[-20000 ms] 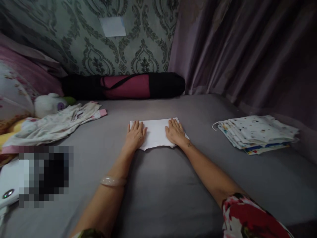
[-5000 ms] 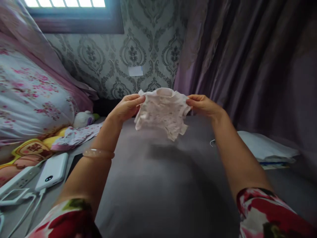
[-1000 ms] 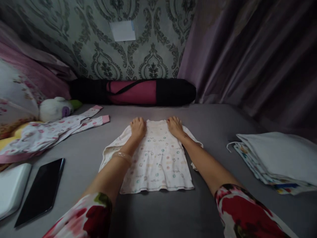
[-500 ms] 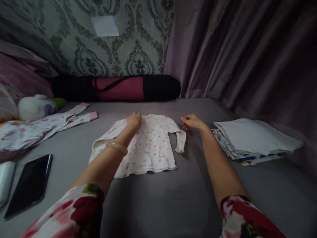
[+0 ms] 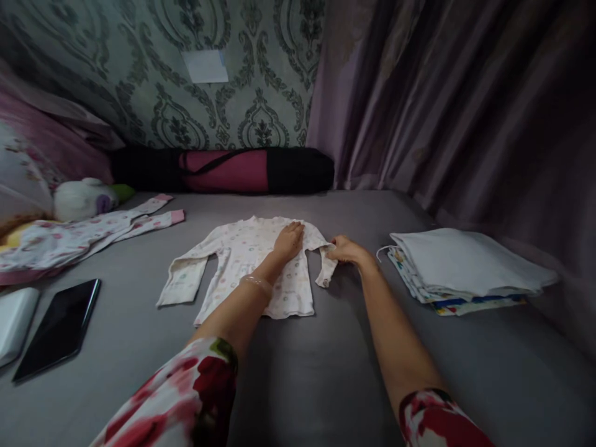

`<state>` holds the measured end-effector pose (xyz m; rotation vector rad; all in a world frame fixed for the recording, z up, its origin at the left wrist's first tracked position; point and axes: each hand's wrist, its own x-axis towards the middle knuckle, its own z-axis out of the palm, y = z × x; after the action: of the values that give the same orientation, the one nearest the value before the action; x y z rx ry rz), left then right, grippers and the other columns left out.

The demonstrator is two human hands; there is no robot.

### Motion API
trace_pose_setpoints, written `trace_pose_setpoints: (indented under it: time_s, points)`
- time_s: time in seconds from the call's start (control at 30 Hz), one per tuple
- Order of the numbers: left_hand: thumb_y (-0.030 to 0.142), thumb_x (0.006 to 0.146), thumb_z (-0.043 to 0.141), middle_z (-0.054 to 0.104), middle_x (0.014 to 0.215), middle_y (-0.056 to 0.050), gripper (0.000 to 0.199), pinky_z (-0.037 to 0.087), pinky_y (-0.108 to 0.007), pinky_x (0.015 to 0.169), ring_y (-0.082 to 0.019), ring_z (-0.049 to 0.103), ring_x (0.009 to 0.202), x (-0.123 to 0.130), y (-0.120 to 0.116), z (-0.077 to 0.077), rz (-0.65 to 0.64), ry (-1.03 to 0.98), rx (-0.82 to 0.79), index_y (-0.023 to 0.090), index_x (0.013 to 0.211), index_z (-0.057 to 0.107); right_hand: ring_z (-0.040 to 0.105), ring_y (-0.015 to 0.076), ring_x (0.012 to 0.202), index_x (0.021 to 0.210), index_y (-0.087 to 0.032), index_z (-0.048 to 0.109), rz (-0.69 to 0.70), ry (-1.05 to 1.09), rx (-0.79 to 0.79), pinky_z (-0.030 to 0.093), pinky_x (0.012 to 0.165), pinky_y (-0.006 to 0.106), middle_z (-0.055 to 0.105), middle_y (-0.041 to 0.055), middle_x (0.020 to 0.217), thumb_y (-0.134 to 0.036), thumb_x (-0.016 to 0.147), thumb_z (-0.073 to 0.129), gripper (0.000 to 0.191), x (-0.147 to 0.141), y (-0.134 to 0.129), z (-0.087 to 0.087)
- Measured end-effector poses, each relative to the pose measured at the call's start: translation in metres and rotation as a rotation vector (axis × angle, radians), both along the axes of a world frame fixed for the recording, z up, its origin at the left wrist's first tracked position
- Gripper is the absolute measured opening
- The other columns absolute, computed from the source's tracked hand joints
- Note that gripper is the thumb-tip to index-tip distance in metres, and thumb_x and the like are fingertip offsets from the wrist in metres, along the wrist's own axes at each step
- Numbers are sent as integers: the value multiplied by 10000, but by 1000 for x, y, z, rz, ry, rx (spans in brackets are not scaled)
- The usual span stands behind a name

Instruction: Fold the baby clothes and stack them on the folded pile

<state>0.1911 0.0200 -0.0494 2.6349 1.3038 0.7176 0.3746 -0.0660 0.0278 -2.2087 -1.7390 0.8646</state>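
A small white long-sleeved shirt (image 5: 254, 248) with a faint print lies spread on the grey sheet (image 5: 326, 372). My left hand (image 5: 289, 241) rests flat on its upper right part, fingers stretched out and holding nothing. At the shirt's right sleeve, my right hand (image 5: 343, 249) pinches the fabric near the bend. The cuff end of that sleeve hangs down toward me, while the left sleeve lies bent outward and flat. My forearm covers part of the shirt's lower middle.
Printed trousers (image 5: 93, 239) with pink cuffs and a plush toy (image 5: 84, 200) lie at left, above a black phone (image 5: 60, 326) and a white case (image 5: 16, 323). Folded cloths (image 5: 470, 261) are stacked at right. A black and pink bag (image 5: 228, 171) lies along the wall.
My left hand has moved right across the shirt and now lies flat. My right hand has come left and down onto the right sleeve and taken hold of it.
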Motion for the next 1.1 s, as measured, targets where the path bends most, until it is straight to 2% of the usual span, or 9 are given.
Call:
trace_pose_setpoints:
  time_s: [0.1,0.17,0.23,0.37,0.43,0.57,0.7,0.93,1.1]
  points:
    - [256,976,366,541,1406,-153,388,357,-420,1138,-246,453,1351,0,0,-2,20,37,-6,133,1295,549,631,212,975,1031,-159,638,-44,-198,236,471,776,261,663,111,1055,-177,832,613,201,2,-5,12]
    - [302,985,362,519,1428,-153,411,339,-421,1147,-252,428,1369,0,-2,-1,36,68,-6,135,1317,537,589,226,1084,1112,-149,613,-71,-325,420,443,872,291,631,138,1144,-105,866,504,272,0,-12,22]
    - [336,987,364,497,1451,-145,429,325,-425,1152,-255,407,1383,1,-4,0,48,94,-1,149,1339,522,567,221,1132,1170,-160,593,-37,-391,486,426,904,302,601,141,1215,-34,856,438,372,-5,-18,31]
    - [379,990,355,471,1478,-125,448,312,-426,1156,-250,389,1396,1,-7,1,55,125,6,180,1364,501,638,189,978,1082,-227,673,197,-278,53,454,791,251,673,61,1128,-77,785,597,341,1,-21,36]
    - [385,990,351,469,1481,-122,455,308,-424,1159,-248,386,1397,0,-8,2,57,133,2,182,1371,498,659,170,877,1024,-228,712,253,-161,-62,455,735,223,716,29,1029,-166,778,664,258,17,-18,34]
    - [377,988,355,474,1476,-120,460,301,-407,1164,-248,384,1397,-1,-8,4,51,126,-11,172,1372,505,656,170,933,1052,-182,724,34,-177,201,443,756,217,730,63,1048,-237,916,503,265,56,-13,25]
    - [374,986,360,481,1473,-110,453,303,-400,1164,-237,393,1393,-1,-7,3,58,94,-27,176,1362,518,657,188,959,1065,-168,715,-145,-275,98,443,763,240,722,101,1070,-273,909,535,260,72,-14,14]
    - [371,986,350,484,1470,-120,467,309,-406,1161,-247,396,1390,-1,-6,2,46,77,-34,158,1365,519,660,180,870,1100,-166,688,-119,-183,-31,442,675,228,719,87,1036,-351,811,670,344,66,-6,-8]
    - [366,984,361,484,1469,-127,469,304,-405,1164,-246,398,1390,-1,-7,4,46,79,-36,146,1369,514,624,152,725,937,-181,702,-104,-136,-54,395,578,215,695,28,842,-197,740,646,206,59,-6,-7]
